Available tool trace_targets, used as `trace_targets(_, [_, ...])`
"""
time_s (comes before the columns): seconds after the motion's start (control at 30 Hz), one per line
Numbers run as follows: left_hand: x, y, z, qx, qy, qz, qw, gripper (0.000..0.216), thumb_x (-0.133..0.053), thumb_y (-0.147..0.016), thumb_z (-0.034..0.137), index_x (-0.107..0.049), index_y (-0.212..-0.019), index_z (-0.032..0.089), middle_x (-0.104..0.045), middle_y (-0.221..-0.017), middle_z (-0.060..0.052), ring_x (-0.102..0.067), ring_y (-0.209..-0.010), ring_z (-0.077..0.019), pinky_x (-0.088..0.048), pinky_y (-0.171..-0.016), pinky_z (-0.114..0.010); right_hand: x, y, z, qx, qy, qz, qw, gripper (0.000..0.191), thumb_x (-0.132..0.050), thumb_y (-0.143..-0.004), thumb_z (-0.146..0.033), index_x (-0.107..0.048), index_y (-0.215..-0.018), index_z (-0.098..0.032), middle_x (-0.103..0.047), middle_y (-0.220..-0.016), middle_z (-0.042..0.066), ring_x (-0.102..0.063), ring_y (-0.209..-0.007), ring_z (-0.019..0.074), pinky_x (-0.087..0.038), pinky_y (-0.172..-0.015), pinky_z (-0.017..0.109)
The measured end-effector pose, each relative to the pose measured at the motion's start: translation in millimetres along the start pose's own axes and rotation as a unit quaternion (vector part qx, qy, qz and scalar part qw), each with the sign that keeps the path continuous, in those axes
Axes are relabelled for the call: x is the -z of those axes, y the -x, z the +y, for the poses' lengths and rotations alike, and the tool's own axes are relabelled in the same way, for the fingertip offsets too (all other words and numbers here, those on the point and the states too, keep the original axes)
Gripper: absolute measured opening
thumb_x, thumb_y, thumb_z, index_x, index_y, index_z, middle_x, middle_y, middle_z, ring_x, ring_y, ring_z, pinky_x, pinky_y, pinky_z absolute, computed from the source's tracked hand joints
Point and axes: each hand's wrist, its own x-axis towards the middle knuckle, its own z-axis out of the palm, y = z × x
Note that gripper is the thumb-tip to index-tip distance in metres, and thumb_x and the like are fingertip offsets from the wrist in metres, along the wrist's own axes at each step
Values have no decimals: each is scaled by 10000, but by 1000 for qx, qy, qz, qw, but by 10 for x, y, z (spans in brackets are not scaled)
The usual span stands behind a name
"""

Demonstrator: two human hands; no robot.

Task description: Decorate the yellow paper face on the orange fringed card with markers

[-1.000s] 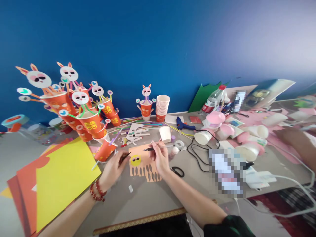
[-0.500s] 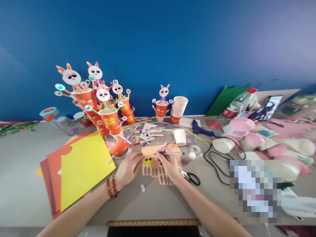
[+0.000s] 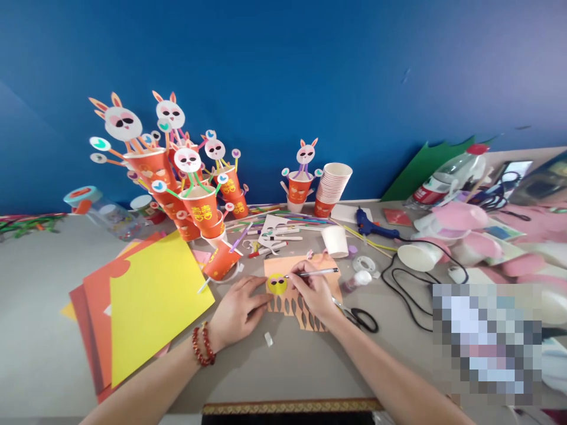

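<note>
My right hand grips a slim pen with a clear barrel and dark end. Its tip is at the upper right edge of a yellow paper circle, which has two dark ovals and pinkish patches on it. Beneath the circle lies a peach sheet with leaf-shaped holes cut along its lower part. My left hand rests flat with fingers spread, its fingertips by the circle's left edge. Scissors with black handles lie beside my right wrist, blades partly hidden.
Red cups with rabbit figures stand back left, above coloured paper sheets. A cup stack, a blue glue gun, a tape roll and a small bottle are to the right. A black cord loops across the table.
The view has shifted, so the table's things appear farther right. The pen tip is slightly nearer the yellow circle, and my left fingers look more spread.
</note>
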Motion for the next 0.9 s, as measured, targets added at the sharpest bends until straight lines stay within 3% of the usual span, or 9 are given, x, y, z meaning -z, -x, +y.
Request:
trace_targets(0.2, [1, 18, -20, 5, -16, -37, 999, 385, -565, -954, 233, -652, -1327, 267, -537, -1464, -120, -517, -1315, -319, -478, -1091, -525, 3, 1, 21, -25, -6, -10, 1000, 155, -664, -862, -363, -597, -822, -230, -594, -628, -30, -516, -504, 129, -394, -457, 236])
trace_targets(0.43, [1, 16, 18, -9, -55, -49, 997, 325, -550, -971, 235, -692, -1261, 270, -571, -1385, -129, -537, -1272, -321, -501, -1045, -519, -11, 4, -63, -90, -60, -5, 994, 236, -706, -793, -400, -546, -811, -227, -600, -586, -52, -496, -441, 104, -390, -425, 210])
trace_targets(0.57, [3, -10, 67, -12, -96, -58, 994, 313, -558, -958, 205, -702, -1231, 256, -587, -1361, -143, -542, -1254, -335, -517, -1014, -527, -41, -33, -137, -103, -46, -40, 993, 205, -692, -791, -357, -539, -804, -222, -622, -610, -45, -543, -491, 113, -423, -469, 213])
trace_targets(0.73, [26, -30, 79, -14, -101, -65, 993, 329, -558, -957, 211, -691, -1250, 282, -595, -1352, -128, -543, -1234, -330, -522, -987, -522, -124, -164, -157, -18, 25, -59, 998, 165, -717, -757, -292, -576, -714, -217, -579, -615, -44, -542, -562, 134, -415, -515, 233])
trace_targets(0.9, [15, 4, 59, -19, -88, -56, 994, 338, -533, -989, 234, -652, -1301, 285, -592, -1368, -114, -530, -1256, -319, -508, -996, -510, -217, -216, -7, 46, 17, -18, 999, 148, -621, -765, -226, -525, -652, -228, -515, -591, -48, -494, -570, 137, -388, -539, 248])
